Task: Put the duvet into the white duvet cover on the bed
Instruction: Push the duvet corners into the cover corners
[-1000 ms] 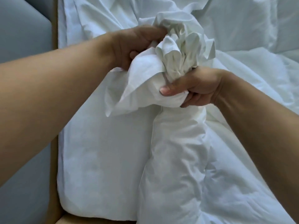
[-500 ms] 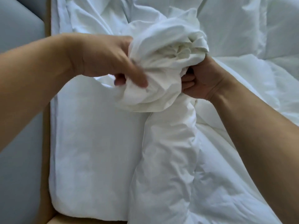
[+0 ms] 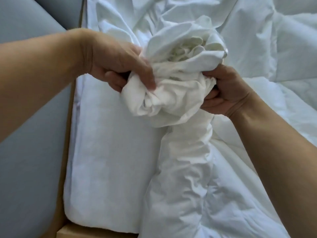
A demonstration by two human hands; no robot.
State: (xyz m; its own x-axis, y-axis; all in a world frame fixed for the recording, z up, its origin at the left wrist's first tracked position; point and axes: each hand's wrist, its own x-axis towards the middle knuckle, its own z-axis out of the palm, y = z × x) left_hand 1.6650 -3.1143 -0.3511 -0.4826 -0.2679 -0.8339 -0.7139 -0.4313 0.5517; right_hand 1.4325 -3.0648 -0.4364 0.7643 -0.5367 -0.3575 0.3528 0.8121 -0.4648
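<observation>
A bunched wad of the white duvet cover [image 3: 173, 98] is held up over the bed between both hands. My left hand [image 3: 118, 66] grips its left side, thumb on top and fingers curled under the cloth. My right hand [image 3: 224, 93] grips its right side, fingers dug into the folds. Inside the gathered mouth a creamier crumpled corner [image 3: 185, 50] shows; whether it is the duvet I cannot tell. Below the wad a long twisted column of white fabric [image 3: 181, 169] runs down toward me. The puffy white duvet [image 3: 283, 62] lies spread at the right.
The white mattress sheet [image 3: 109, 152] lies bare at the left of the bed. A wooden bed frame edge [image 3: 67, 152] runs down the left side, with a corner at the bottom [image 3: 89, 232]. Beyond it stands a grey-blue padded panel [image 3: 30, 169].
Both hands have shifted their hold and drawn the cover's folds lower over the bunched corner. The left hand came from behind the wad round to its left side.
</observation>
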